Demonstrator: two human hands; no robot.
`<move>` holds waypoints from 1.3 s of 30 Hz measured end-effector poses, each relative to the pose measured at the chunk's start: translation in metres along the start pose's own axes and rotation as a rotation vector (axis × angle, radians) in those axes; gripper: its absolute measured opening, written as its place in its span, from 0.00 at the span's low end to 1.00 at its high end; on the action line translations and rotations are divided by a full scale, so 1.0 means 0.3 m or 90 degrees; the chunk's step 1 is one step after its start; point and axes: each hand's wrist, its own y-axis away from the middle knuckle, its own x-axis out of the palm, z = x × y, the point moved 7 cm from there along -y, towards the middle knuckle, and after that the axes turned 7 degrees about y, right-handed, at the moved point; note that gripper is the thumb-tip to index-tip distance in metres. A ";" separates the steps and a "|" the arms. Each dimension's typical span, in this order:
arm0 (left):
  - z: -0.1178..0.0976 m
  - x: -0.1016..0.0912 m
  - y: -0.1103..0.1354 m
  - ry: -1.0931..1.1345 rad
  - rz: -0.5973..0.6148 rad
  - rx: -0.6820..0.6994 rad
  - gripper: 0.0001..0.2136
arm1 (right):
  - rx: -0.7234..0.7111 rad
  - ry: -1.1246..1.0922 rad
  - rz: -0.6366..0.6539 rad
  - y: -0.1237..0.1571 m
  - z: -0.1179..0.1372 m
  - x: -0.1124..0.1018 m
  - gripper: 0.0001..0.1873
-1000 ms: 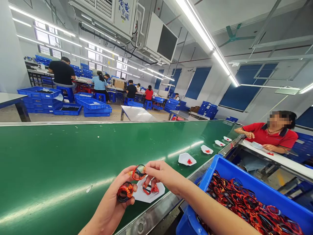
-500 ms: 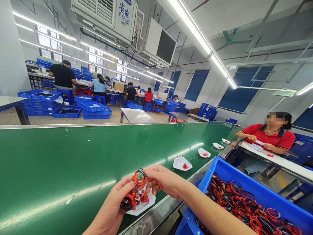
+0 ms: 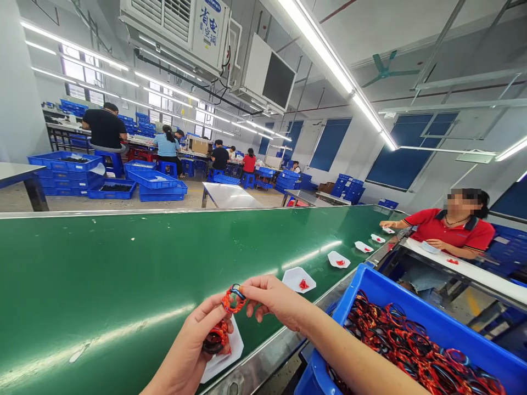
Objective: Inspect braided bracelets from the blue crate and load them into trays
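Between my two hands is a red-orange and black braided bracelet (image 3: pixel 233 300), held up over the green conveyor belt (image 3: pixel 123 274). My left hand (image 3: pixel 193 337) pinches its left side between thumb and forefinger, and more such bracelets (image 3: pixel 214 341) are bunched in the curled fingers below. At the upper right of the ring, the fingertips of my right hand (image 3: pixel 274 300) grip its black part. Under my left hand lies a white tray (image 3: pixel 235 345), partly hidden; a bit of red shows in it. Many similar bracelets (image 3: pixel 411 343) fill the blue bin (image 3: pixel 349 299) beside my right forearm.
More white trays (image 3: pixel 289 278) with small red pieces sit in a row along the belt's right side. A co-worker in a red shirt (image 3: pixel 461 227) sits at a white side table (image 3: pixel 486 266), one hand at the farthest tray. The belt's metal edge (image 3: pixel 263 356) runs below my arms.
The trays have shifted left and towards me along the belt. The co-worker's hand has reached onto the belt at another tray. My hands hold the bracelet in nearly the same place.
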 end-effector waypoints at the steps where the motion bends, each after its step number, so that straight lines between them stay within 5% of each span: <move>1: 0.003 -0.001 -0.001 -0.001 0.000 -0.008 0.15 | -0.011 0.033 -0.016 0.002 0.009 -0.017 0.17; 7: 0.010 -0.014 0.003 0.004 -0.037 -0.035 0.15 | -0.011 0.584 -0.254 0.032 0.053 -0.268 0.14; 10: 0.012 -0.022 0.010 -0.007 -0.074 -0.060 0.17 | 0.060 0.687 -0.314 0.040 0.004 -0.392 0.11; 13: 0.006 -0.029 0.010 0.018 -0.118 -0.054 0.18 | 0.094 0.730 -0.323 0.035 -0.029 -0.430 0.08; 16: 0.001 -0.032 0.003 0.048 -0.140 -0.031 0.17 | 0.045 0.723 -0.298 0.031 0.015 -0.349 0.08; 22: 0.005 -0.034 0.002 0.046 -0.123 -0.025 0.19 | -0.220 0.533 -0.074 0.085 0.174 0.047 0.13; 25: 0.003 -0.013 0.003 0.021 -0.059 -0.017 0.21 | -0.265 0.614 -0.075 0.106 0.170 0.144 0.16; 30: 0.011 -0.007 0.010 0.039 -0.085 -0.046 0.20 | -0.180 0.481 -0.050 0.074 0.085 0.116 0.07; 39: 0.004 -0.005 0.022 0.066 -0.140 -0.047 0.18 | -0.059 0.185 0.032 0.032 0.028 0.078 0.17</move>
